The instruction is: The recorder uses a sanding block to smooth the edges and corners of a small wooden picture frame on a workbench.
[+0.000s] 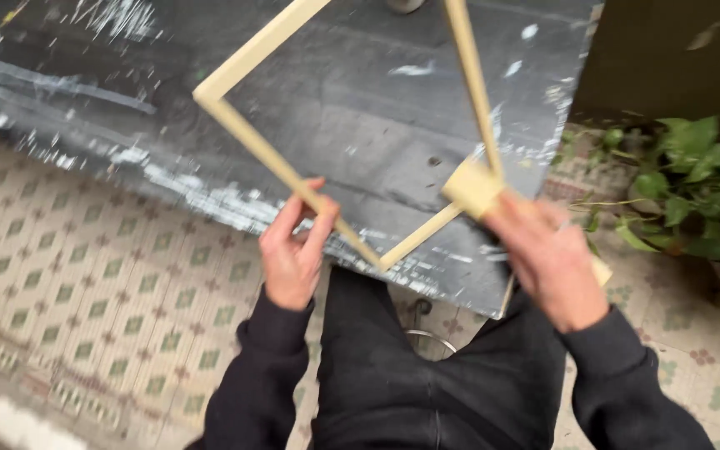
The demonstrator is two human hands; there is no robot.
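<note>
My left hand (pixel 292 254) pinches the lower-left rail of the pale wooden frame (pixel 252 137); my right hand (pixel 547 254) grasps a wooden block (pixel 472 187), blurred, pressed against the rail beside it, above the dark worktable (pixel 360 108)

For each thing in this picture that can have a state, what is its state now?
Pale wooden square frame: held up, tilted, above the dark paint-smeared tabletop.
Small pale wooden block: pressed against the frame's right bar.
Left hand: closed on the frame's lower-left bar.
Right hand: gripping the block, blurred.
Green leafy plant: on the floor, untouched.
</note>
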